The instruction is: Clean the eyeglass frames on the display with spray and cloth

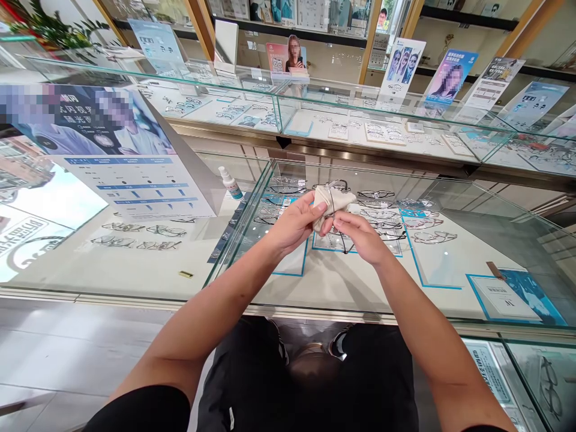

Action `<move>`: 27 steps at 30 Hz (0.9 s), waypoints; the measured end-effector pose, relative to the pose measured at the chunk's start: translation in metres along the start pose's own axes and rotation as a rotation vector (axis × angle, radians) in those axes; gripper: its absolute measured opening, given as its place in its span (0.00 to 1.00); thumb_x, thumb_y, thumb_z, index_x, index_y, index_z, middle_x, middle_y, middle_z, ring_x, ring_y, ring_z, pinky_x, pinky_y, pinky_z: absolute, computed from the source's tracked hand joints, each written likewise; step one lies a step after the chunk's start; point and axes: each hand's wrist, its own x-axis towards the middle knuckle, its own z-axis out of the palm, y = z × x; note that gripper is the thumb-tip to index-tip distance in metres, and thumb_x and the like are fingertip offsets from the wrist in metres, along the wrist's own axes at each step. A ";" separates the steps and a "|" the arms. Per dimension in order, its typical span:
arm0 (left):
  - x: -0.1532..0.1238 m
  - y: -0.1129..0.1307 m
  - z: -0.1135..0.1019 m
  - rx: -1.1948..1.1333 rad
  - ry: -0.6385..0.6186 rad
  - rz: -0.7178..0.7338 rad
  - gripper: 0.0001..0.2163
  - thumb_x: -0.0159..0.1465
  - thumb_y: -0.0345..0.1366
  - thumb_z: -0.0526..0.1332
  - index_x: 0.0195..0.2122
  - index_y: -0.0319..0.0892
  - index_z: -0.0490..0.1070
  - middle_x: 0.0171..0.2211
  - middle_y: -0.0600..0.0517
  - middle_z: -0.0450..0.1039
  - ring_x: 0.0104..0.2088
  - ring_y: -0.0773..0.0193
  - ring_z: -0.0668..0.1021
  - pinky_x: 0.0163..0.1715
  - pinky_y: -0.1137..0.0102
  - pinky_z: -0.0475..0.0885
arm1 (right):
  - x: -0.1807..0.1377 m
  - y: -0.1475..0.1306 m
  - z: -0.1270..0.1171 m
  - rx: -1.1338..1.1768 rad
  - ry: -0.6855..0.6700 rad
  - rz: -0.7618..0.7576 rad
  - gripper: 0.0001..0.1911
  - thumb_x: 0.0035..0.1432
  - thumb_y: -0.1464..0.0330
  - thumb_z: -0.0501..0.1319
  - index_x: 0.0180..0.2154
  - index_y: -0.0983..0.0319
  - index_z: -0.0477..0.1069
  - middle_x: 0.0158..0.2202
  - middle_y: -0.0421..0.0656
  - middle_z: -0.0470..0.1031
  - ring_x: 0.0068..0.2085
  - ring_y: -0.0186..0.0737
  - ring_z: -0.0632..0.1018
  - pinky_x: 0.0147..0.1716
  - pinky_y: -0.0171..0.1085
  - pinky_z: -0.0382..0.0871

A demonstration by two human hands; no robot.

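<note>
Above the glass display case, both of my hands are close together. My left hand (294, 223) is closed, its thumb pressing a crumpled beige cloth (338, 203). A thin dark-framed pair of eyeglasses (332, 198) is partly wrapped in that cloth, so much of its frame is hidden. With fingers pinched near the lower side of the cloth, my right hand (362, 236) grips the eyeglasses. One dark temple seems to hang down between the hands. Rows of other eyeglasses (376, 194) lie under the glass just beyond.
A small white spray bottle (231, 183) stands on the counter to the left, beside a large folded sign (139, 186). A long second display case (252, 129) runs across the back with several upright cards, including a blue one (450, 75). Blue-edged trays (438, 287) lie beneath the glass.
</note>
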 end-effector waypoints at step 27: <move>-0.003 -0.005 0.008 0.115 0.107 0.103 0.24 0.63 0.58 0.73 0.33 0.41 0.71 0.20 0.55 0.72 0.16 0.71 0.68 0.21 0.72 0.59 | -0.003 -0.001 0.011 -0.159 -0.005 0.033 0.26 0.74 0.47 0.58 0.39 0.59 0.83 0.36 0.42 0.78 0.40 0.44 0.75 0.48 0.41 0.68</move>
